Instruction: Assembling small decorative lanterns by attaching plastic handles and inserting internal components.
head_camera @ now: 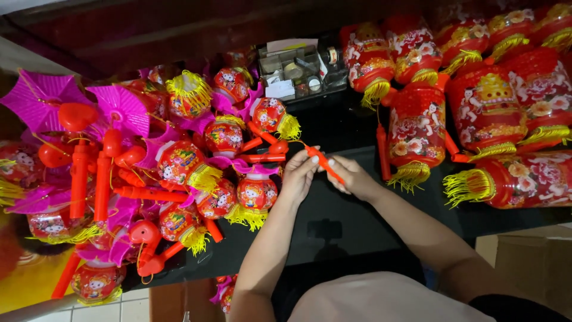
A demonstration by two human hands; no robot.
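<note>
orange stick (pixel 325 164) — between both hands

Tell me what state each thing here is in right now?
Orange stick: held in both hands.
Left hand: gripping the stick.
Right hand: gripping the stick.
Small lanterns: piled on their sides.
Large lanterns: lying flat in rows.
Organizer tray: open, filled with small items.

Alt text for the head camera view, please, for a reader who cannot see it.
Two bare hands, left hand and right hand, hold a thin orange-red stick over a black table. Small red lanterns with yellow tassels and pink fans are heaped to the left; larger red lanterns lie to the right.
</note>
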